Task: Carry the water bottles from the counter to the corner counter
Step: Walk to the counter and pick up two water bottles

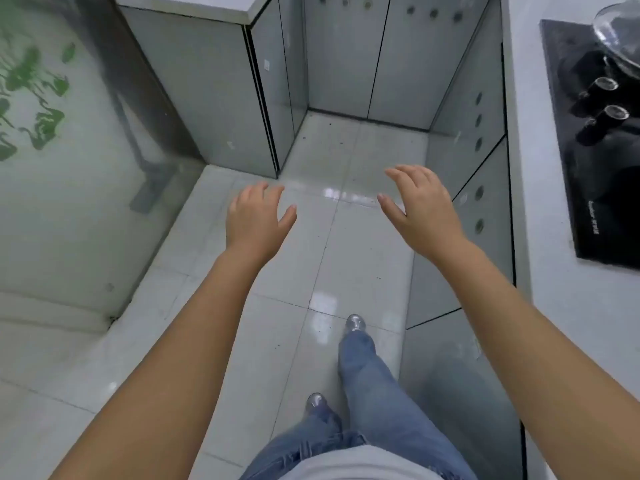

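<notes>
Over the tiled floor (311, 265), left hand (254, 220) and right hand (420, 207) both held out, fingers spread, holding nothing. Water bottles: zero in view, so location unknown. Counter (540, 209) on the right carries one black cooktop (602, 161). Judgement: full bottles would be heavyish, smooth, possibly slippery; grip around the body, not the cap.

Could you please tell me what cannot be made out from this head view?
- Water bottles: none in frame; both the left hand and right hand are empty.
- Glass lid on the cooktop: cut off by the right edge.
- Cooktop brand lettering: too small.
</notes>
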